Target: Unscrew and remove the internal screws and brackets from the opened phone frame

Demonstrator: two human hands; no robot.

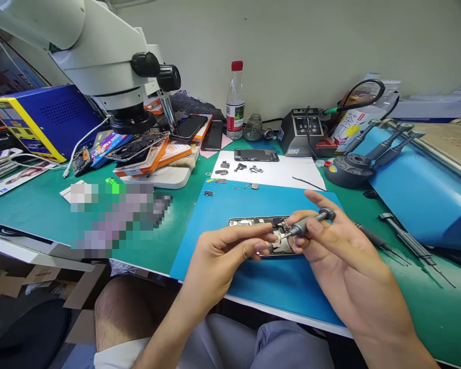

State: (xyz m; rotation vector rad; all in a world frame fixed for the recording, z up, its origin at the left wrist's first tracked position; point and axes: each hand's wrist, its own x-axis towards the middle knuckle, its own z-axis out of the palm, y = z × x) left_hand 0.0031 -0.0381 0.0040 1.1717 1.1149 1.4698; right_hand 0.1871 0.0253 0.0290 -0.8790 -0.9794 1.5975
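My right hand (341, 251) holds a grey precision screwdriver (307, 224), its shaft tilted down to the left. The screwdriver tip reaches the fingertips of my left hand (225, 259). There, thumb and fingers pinch a small metallic piece (269, 247) too tiny to name. Beneath both hands lies an opened phone housing (249, 221) on a blue mat (215, 220), with its inner parts exposed and partly covered by my fingers. Whether the tip touches the housing is hard to see.
Loose phone parts (240, 167) and a phone screen (256, 155) rest on white paper (288, 169). More screwdrivers (407, 238) lie at right, beside a tool stand (351, 169). A microscope (111, 66) overhangs the left; a bottle (235, 105) stands behind.
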